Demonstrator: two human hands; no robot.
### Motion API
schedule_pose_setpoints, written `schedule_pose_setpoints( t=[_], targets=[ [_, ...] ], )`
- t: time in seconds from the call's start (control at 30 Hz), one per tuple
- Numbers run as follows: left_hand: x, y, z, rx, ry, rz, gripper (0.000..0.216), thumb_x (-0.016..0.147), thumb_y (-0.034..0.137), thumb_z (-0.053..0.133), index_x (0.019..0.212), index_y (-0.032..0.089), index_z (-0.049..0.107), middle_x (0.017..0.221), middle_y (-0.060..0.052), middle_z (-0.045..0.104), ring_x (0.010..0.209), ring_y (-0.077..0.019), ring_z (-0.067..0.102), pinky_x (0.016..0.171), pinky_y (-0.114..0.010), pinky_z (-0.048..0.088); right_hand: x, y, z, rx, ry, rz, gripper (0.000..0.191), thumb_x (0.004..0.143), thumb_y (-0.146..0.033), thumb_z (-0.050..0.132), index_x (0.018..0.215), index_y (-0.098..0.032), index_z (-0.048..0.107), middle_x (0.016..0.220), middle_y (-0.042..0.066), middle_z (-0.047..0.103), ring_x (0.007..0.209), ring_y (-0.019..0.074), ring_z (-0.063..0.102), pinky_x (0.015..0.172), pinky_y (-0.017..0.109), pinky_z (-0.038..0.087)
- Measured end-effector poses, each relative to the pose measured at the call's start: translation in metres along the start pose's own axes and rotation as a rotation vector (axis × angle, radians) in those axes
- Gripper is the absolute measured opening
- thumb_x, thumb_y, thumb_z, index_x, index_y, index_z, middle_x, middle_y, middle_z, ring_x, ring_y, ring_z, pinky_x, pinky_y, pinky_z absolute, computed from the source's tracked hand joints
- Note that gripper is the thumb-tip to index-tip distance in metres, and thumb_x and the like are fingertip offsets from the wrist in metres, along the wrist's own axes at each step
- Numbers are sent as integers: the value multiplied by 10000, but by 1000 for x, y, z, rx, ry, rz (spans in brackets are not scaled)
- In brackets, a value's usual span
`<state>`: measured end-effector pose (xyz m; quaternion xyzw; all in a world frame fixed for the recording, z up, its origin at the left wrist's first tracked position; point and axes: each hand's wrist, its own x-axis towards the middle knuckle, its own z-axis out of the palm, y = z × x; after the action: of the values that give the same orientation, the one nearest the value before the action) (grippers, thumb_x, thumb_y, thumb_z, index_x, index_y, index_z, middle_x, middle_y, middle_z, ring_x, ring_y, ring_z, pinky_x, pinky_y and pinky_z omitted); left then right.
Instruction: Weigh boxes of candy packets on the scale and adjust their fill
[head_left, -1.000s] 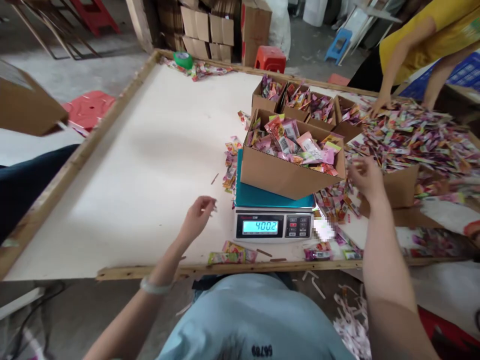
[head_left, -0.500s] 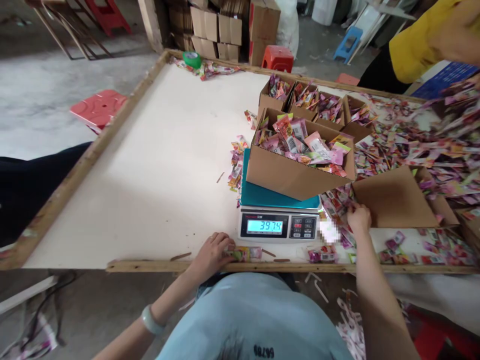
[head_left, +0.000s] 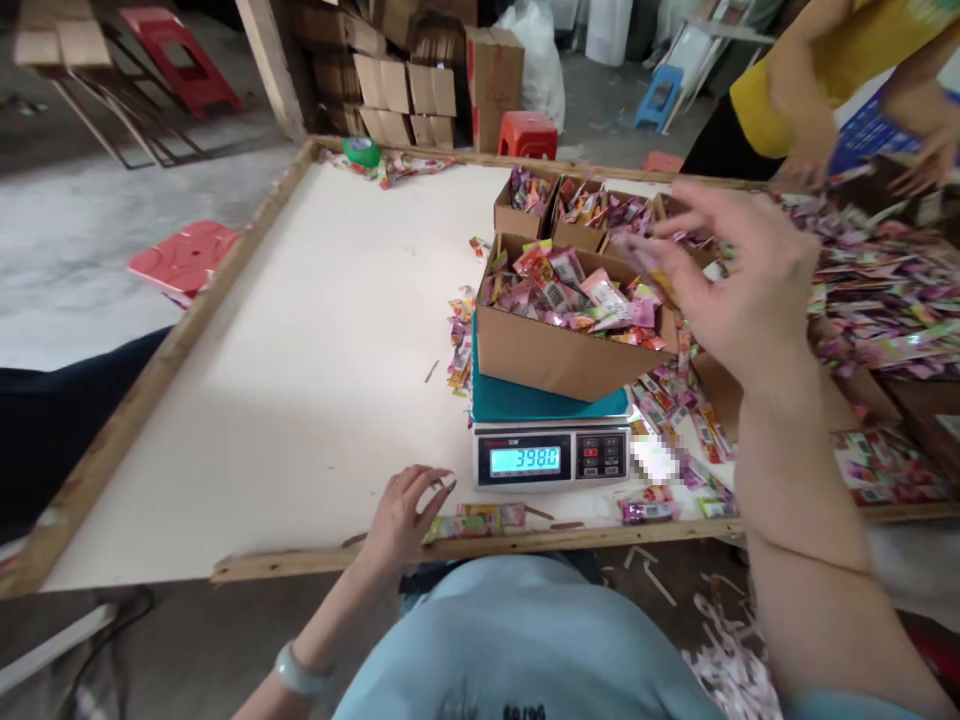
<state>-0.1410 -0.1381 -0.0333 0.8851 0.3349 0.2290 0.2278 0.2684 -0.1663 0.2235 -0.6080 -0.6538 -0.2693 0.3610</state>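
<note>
An open cardboard box [head_left: 555, 350] full of small candy packets [head_left: 566, 268] sits on the teal pan of a digital scale [head_left: 551, 458], whose display is lit. Raised above the box's right side, my right hand [head_left: 750, 275] pinches a blurred pinkish packet [head_left: 643, 262] between thumb and fingers. My left hand [head_left: 409, 510] hovers at the table's front edge, left of the scale, fingers apart and holding nothing. Two packets [head_left: 480, 520] lie just beside its thumb. More loose packets [head_left: 652, 505] rest right of the scale.
Several filled boxes [head_left: 577, 232] stand behind the scale. Packets [head_left: 885, 280] are heaped on the right, where a co-worker in yellow [head_left: 780, 105] reaches in. A wooden rim [head_left: 300, 560] edges the white table. Green tape [head_left: 361, 152] lies at the back; a red stool [head_left: 184, 255] stands left.
My right hand has risen from the loose packets beside the scale to above the box, with a packet. My left hand has let go of the packets at the front edge. The scale's reading has gone up.
</note>
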Motion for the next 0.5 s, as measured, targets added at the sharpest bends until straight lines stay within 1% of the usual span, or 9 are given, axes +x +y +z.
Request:
schedule_pose_setpoints(
  t=[0.03,0.1,0.17,0.2,0.27,0.33,0.37,0.43,0.5],
  targets=[
    [-2,-2,-4,5,45,-24,197,1059,323,562,1155,238,712,1013,-54,770,954,-210,729,862,-363,548,2,-1,2,61,1,-4,424,1063,-440,593,1366,-148,648,1162,77,752,1130,186,723,978,363,571],
    [-6,-8,-10,-1,123,-98,198,1049,314,570,1146,230,722,1011,-60,766,970,-214,724,885,-368,551,-9,11,7,166,138,51,433,1055,-429,608,1384,-146,620,1236,101,718,1131,170,725,919,311,579],
    [-5,-15,-15,-53,186,-209,197,1037,318,576,1119,219,725,1013,-68,756,976,-212,717,867,-355,563,-29,34,13,237,283,176,399,1054,-455,595,1302,-146,640,1224,107,701,1091,153,728,899,298,577],
    [-2,-18,-17,-95,212,-267,200,1032,333,579,1105,216,724,1024,-71,752,974,-209,713,852,-345,570,-41,45,17,279,296,278,427,1037,-498,608,1285,-151,634,1213,108,699,1092,157,725,914,313,578],
    [14,-25,-18,-191,266,-363,237,1022,395,588,1103,212,715,1070,-81,746,990,-209,708,846,-340,579,-62,64,25,406,189,571,559,981,-600,645,1335,-173,581,1259,121,689,1140,182,713,927,339,585],
    [41,-33,-13,-322,308,-415,330,1001,481,601,1166,212,695,1126,-97,742,1037,-221,707,872,-356,587,-77,70,32,581,-15,901,707,942,-706,629,1435,-216,499,1356,138,657,1209,210,696,911,349,600],
    [57,-36,-9,-411,315,-424,394,979,524,620,1215,214,676,1161,-108,738,1068,-231,708,887,-369,591,-80,68,35,660,-103,1023,751,940,-758,584,1463,-231,473,1382,143,648,1229,220,692,910,357,607],
    [92,-40,3,-616,294,-413,551,908,580,697,1325,229,620,1263,-134,719,1164,-259,700,921,-394,600,-81,57,40,780,-220,1138,783,955,-838,439,1442,-227,505,1354,142,670,1242,229,691,918,375,619],
    [126,-41,20,-806,242,-372,720,830,575,786,1432,258,550,1383,-157,676,1270,-285,669,992,-429,592,-74,39,45,881,-268,1145,733,991,-807,354,1357,-213,580,1277,122,712,1255,223,688,964,389,617]
  ],
)
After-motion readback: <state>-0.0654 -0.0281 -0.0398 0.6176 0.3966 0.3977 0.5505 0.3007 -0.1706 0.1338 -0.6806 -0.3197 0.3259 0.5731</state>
